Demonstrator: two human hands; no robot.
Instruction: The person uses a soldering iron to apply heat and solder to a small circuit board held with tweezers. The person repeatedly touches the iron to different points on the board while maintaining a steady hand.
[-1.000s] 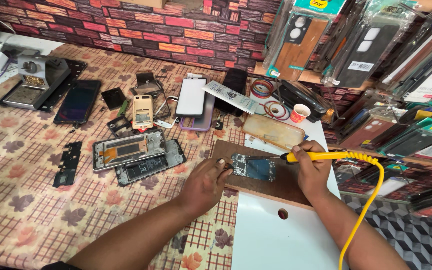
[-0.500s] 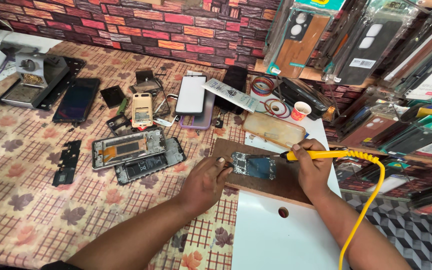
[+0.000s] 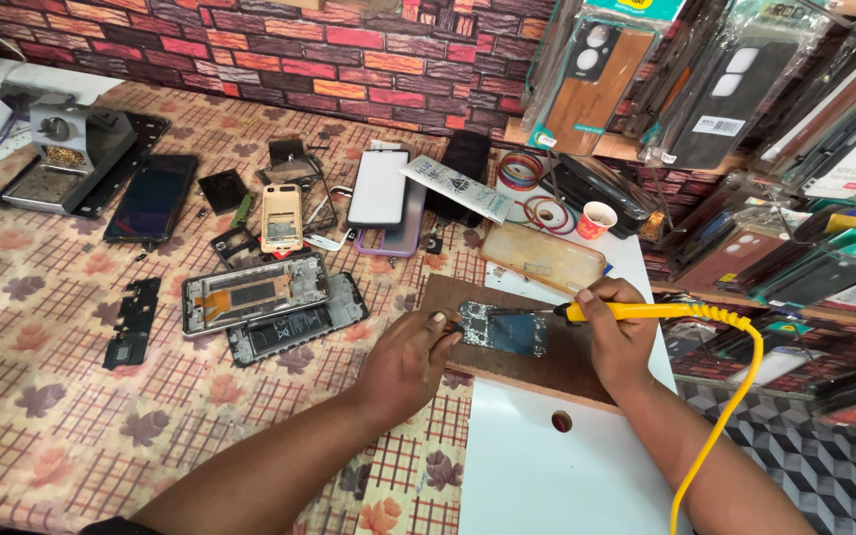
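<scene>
Hands (image 3: 410, 359) steady circuit board (image 3: 503, 329) while right hand (image 3: 618, 335) grips yellow soldering iron (image 3: 636, 311).

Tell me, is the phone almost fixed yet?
Not nearly. Done: two opened phones lie apart on the tablecloth. In hand: the right hand holds a yellow soldering iron to a small circuit board, steadied by the left hand. Left: the board isn't back inside any phone.
</scene>
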